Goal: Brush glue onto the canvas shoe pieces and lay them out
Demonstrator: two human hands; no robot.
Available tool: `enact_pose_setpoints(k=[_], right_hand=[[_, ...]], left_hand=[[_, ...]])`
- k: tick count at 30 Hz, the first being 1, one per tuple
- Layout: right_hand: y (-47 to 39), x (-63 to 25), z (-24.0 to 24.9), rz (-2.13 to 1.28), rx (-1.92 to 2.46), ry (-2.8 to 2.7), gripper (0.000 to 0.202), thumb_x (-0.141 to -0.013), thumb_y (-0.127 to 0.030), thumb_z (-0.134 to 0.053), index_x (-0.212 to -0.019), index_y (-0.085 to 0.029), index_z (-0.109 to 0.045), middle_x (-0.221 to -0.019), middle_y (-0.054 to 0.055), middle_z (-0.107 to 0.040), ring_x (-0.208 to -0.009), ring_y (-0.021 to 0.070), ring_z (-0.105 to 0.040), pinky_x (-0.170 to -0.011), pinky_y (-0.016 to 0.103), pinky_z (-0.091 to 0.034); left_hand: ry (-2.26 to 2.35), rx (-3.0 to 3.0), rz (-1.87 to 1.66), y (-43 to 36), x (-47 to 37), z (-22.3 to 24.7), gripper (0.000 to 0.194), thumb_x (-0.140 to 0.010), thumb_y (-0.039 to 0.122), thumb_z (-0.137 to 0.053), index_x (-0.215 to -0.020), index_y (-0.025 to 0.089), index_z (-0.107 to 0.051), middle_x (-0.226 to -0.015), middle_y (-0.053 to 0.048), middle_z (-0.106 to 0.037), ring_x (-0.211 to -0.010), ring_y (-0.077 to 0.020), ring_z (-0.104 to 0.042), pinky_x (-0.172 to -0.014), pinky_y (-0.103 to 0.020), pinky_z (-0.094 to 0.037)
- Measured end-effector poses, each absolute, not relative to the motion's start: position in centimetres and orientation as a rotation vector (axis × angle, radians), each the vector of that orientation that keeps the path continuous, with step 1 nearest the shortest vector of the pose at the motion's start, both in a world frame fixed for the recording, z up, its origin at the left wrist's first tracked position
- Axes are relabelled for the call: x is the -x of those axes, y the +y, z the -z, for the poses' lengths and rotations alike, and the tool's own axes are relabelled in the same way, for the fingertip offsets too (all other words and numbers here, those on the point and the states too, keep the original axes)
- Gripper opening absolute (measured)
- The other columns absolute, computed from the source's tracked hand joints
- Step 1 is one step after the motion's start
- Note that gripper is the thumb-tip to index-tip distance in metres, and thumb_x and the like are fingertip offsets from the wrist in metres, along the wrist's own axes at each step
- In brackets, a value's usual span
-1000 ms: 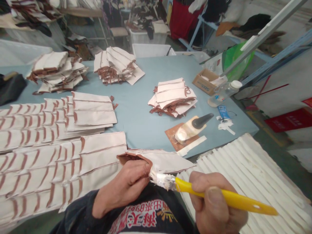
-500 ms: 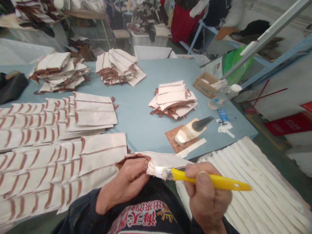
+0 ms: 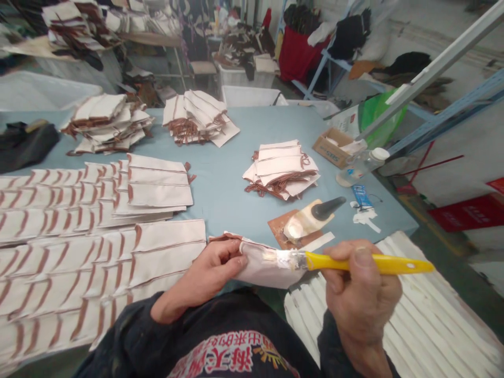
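Note:
My left hand pinches the left end of a cream fabric piece with a brown edge, at the table's near side. In my right hand is a paintbrush with a yellow handle, held level and pointing left. White paste coats its bristles, which lie against the fabric's face or just over it; the frames do not settle which. Beyond the brush, a pale container with white paste and a black handle-like part lies on a brown board.
Overlapping rows of cream pieces with brown edges cover the table's left side. Stacks of similar pieces stand farther back. A small cardboard box and a clear bottle are at the right. White strips lie at the near right.
The brush has moved right, away from my left fingers and along the fabric. More of the fabric's face now shows, tilted towards me. The view has shifted slightly.

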State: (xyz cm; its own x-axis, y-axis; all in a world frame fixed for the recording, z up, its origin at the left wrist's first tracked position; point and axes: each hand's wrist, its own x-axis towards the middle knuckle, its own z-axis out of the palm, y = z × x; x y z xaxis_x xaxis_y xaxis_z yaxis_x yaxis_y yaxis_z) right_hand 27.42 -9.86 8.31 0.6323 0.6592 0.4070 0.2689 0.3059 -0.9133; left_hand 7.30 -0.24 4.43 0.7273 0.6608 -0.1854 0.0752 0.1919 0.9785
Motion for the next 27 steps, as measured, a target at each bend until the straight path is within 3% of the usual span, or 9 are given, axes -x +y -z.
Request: enact_pose_setpoints(k=[6,11,14,22,27], right_hand=[[-9.3,-26.6,-7.3,-0.289,1.153,-1.102,0.029,-0.111,-0.032,-0.057,-0.087,-0.021,-0.068,-0.052,-0.009,-0.047,-0.036,0.0080,-0.041,-0.038,0.020,-0.035],[-8.7,-26.4,-6.8,-0.096,1.173,-1.162,0.030,-0.112,-0.038,-0.057,-0.089,-0.020,-0.068,-0.055,-0.008,-0.051,-0.040,0.0086,-0.045,-0.042,0.021,-0.042],[-9.1,-26.4,-6.9,-0.036,1.127,-1.091,0.030,-0.111,-0.035,-0.059,-0.086,-0.020,-0.065,-0.055,-0.009,-0.047,-0.038,0.0081,-0.041,-0.041,0.022,-0.039],[-9.4,-26.1,-6.0,0.017,1.138,-1.241,0.032,-0.113,-0.036,-0.054,-0.086,-0.022,-0.065,-0.056,-0.008,-0.051,-0.043,0.0105,-0.047,-0.048,0.026,-0.045],[-10.4,-26.8,-5.4,0.035,1.188,-1.386,0.027,-0.112,-0.038,-0.055,-0.093,-0.024,-0.068,-0.060,-0.006,-0.054,-0.048,0.0144,-0.054,-0.050,0.029,-0.049]], left_hand=[[0.596,-1.216,-0.395,0.3,-7.2,-5.8,0.026,-0.089,0.041,-0.079,-0.086,0.015,-0.075,-0.078,0.000,-0.063,-0.069,-0.0132,-0.050,-0.060,-0.023,-0.038],[0.592,-1.100,-0.373,-0.5,-6.9,-5.3,0.036,-0.091,0.050,-0.078,-0.090,0.015,-0.072,-0.070,0.002,-0.058,-0.059,-0.0104,-0.043,-0.053,-0.022,-0.030],[0.614,-1.068,-0.366,-0.9,-6.6,-4.7,0.041,-0.091,0.055,-0.078,-0.091,0.015,-0.070,-0.071,0.003,-0.056,-0.056,-0.0082,-0.035,-0.051,-0.022,-0.022],[0.668,-1.044,-0.371,-1.4,-6.6,-4.6,0.044,-0.086,0.056,-0.081,-0.081,0.016,-0.065,-0.065,0.005,-0.047,-0.054,-0.0074,-0.030,-0.049,-0.023,-0.019],[0.700,-1.018,-0.418,-1.7,-6.5,-4.3,0.044,-0.085,0.056,-0.083,-0.088,0.015,-0.069,-0.062,0.007,-0.045,-0.051,-0.0066,-0.030,-0.047,-0.022,-0.019]])
